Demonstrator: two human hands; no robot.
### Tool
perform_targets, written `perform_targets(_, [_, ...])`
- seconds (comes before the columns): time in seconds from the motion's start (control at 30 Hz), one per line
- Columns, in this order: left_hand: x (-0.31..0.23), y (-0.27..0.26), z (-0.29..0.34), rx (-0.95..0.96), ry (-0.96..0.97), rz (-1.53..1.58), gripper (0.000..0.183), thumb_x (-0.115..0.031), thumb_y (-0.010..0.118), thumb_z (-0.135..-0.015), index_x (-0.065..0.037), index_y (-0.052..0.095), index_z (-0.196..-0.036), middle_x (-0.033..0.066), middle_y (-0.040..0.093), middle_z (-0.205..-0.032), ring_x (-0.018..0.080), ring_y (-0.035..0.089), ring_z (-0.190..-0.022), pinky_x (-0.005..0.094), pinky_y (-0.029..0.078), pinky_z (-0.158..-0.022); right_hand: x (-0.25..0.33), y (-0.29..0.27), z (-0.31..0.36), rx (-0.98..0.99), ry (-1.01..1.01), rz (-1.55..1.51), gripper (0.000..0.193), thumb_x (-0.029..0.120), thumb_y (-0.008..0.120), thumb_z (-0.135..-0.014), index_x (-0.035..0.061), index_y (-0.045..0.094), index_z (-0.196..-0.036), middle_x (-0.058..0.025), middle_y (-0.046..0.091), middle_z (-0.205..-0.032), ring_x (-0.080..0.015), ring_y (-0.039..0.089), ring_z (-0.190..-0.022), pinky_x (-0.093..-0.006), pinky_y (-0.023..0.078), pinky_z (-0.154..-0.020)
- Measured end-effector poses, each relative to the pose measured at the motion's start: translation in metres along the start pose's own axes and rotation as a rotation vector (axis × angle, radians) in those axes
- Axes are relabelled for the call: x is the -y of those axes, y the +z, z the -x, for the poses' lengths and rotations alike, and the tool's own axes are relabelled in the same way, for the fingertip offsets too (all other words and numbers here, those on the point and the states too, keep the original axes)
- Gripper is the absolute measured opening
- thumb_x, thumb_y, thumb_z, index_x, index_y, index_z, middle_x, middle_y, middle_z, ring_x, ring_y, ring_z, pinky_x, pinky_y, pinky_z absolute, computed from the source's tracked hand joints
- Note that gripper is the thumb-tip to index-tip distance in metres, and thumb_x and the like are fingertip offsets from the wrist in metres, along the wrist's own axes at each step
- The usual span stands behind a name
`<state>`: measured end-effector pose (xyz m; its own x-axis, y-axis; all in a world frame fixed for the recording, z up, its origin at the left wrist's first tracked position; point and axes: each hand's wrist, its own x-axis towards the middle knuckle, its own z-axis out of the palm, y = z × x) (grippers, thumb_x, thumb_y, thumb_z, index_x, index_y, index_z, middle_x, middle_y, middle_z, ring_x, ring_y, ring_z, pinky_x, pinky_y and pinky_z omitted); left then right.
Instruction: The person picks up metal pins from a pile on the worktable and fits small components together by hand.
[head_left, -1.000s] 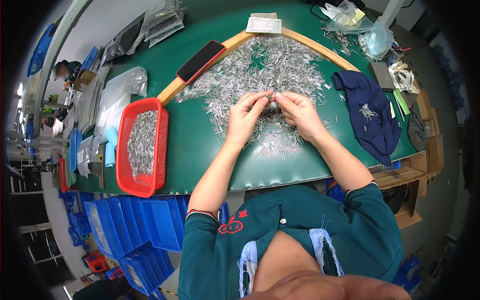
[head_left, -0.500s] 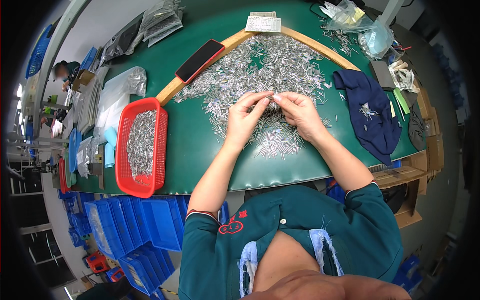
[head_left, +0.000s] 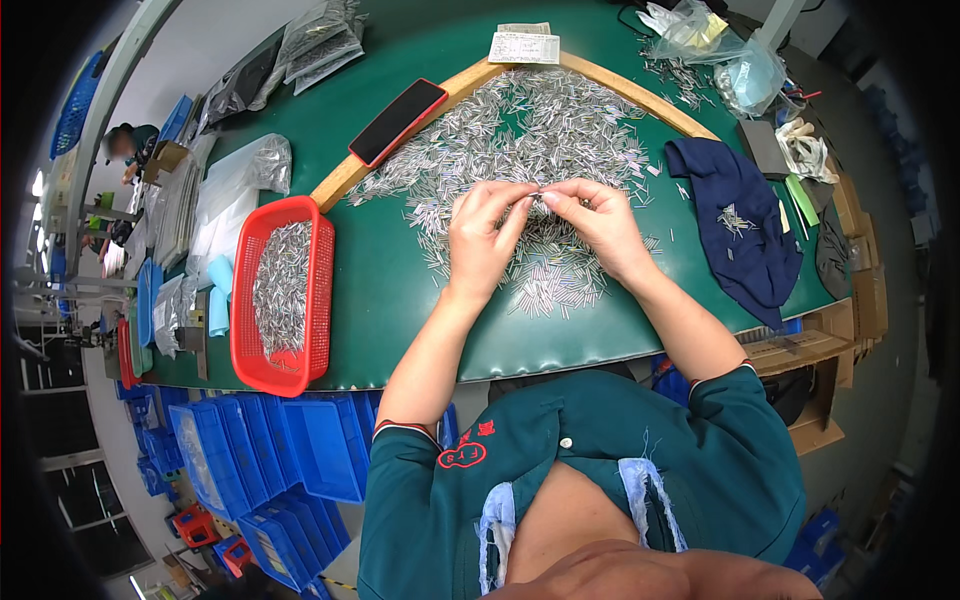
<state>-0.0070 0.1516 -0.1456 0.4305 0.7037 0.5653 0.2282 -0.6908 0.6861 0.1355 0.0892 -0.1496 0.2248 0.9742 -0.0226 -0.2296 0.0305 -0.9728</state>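
Observation:
A wide pile of small silvery metal pins [head_left: 570,130] covers the middle of the green table [head_left: 400,320]. Over the near part of that pile, my left hand [head_left: 485,232] and my right hand [head_left: 606,228] meet at the fingertips. Thumb and forefinger of each are pinched together around a small metal pin [head_left: 538,194], whose exact shape is mostly hidden by the fingers. To the left stands a red plastic basket [head_left: 321,290] holding many similar pins.
Two wooden strips [head_left: 340,182] border the pile, with a red-edged phone [head_left: 398,124] on the left one and paper slips [head_left: 525,47] at their corner. A dark blue cloth [head_left: 735,235] lies right. Blue bins [head_left: 325,450] stand below the table edge. Another person [head_left: 135,145] is far left.
Both hands have shifted slightly left, still pinched together at the fingertips. The basket, the pile and the phone stay where they were.

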Motion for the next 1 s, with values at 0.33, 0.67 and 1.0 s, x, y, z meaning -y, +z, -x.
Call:
perform_targets(0.33, [0.004, -0.004, -0.002, -0.016, 0.064, -0.175, 0.01, -0.011, 0.061, -0.075, -0.01, 0.063, -0.085, 0.0016, 0.059, -0.077, 0.0173, 0.056, -0.075, 0.0306, 0.037, -0.075, -0.001, -0.006, -0.004, -0.041, -0.058, 0.054, 0.016, 0.014, 0.061, -0.08, 0.0006, 0.061, -0.088, 0.0025, 0.056, -0.074, -0.0017, 0.047, -0.067, -0.0156, 0.038, -0.06])
perform_targets(0.67, [0.004, 0.001, -0.001, 0.002, 0.18, -0.24, 0.011, -0.013, 0.064, -0.072, -0.011, 0.064, -0.083, -0.0001, 0.059, -0.076, 0.0167, 0.056, -0.074, 0.0338, 0.035, -0.082, -0.011, -0.004, -0.005, -0.002, -0.048, -0.033, 0.015, 0.014, 0.061, -0.08, 0.0004, 0.061, -0.088, 0.0021, 0.056, -0.075, -0.0024, 0.048, -0.07, -0.0161, 0.039, -0.064])
perform_targets(1.0, [0.005, -0.007, -0.005, -0.045, -0.023, -0.101, 0.009, -0.011, 0.059, -0.077, -0.009, 0.063, -0.085, 0.0041, 0.06, -0.079, 0.0171, 0.056, -0.076, 0.0292, 0.039, -0.076, 0.003, -0.001, -0.002, -0.013, 0.096, -0.024, 0.012, 0.019, 0.059, -0.082, 0.008, 0.06, -0.086, 0.0093, 0.049, -0.065, 0.0034, 0.03, -0.045, -0.014, 0.02, -0.038])
